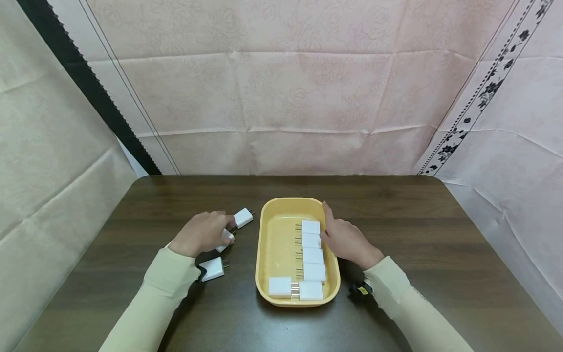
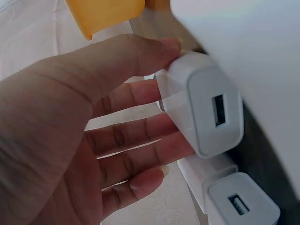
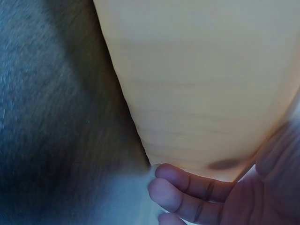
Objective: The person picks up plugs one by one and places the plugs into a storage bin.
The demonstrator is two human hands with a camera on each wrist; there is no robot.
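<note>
My left hand (image 1: 204, 233) pinches a white USB charger (image 2: 206, 108) between thumb and fingers, left of the yellow tray (image 1: 263, 244). That charger's USB port faces the left wrist camera. Another charger (image 1: 243, 218) lies just beyond the fingertips, prongs pointing right, and one more charger (image 1: 213, 269) lies by the wrist. My right hand (image 1: 349, 242) grips the tray's right wall, with fingers (image 3: 166, 194) against the outside. Inside the tray, several chargers (image 1: 313, 255) line the right side with prongs to the left. At the lower left, one charger (image 1: 279, 287) faces them, prongs to the right.
The tray stands on a dark brown wooden table (image 1: 396, 205). Behind the table's far edge hangs a pale patterned cloth (image 1: 303, 98), with more cloth at both sides. Dark straps with small devices (image 1: 362, 289) sit at the wrists.
</note>
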